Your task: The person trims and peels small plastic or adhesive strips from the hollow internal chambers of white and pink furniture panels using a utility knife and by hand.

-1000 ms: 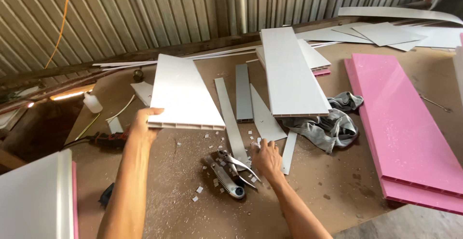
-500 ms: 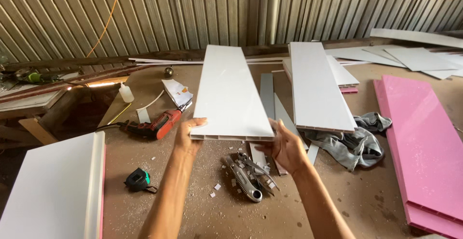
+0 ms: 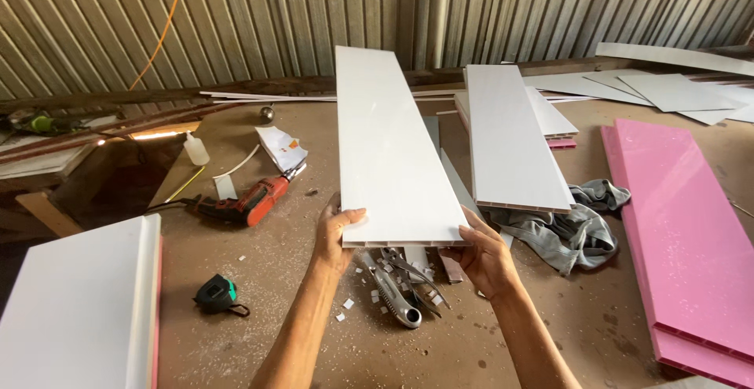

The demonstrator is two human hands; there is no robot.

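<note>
Head view: left hand (image 3: 334, 236) and right hand (image 3: 487, 257) pinch the white panel's (image 3: 389, 153) near corners, fingers clamped on both edges, lifting it level above the desk (image 3: 259, 310).

1. The white plastic panel (image 3: 389, 146) is long, flat and glossy, with a hollow-channelled near end showing small cells along its cut edge.
2. It is lifted off the bench, its near end low and its far end pointing away toward the corrugated wall.
3. Both near corners are gripped, one at each side edge.
</note>
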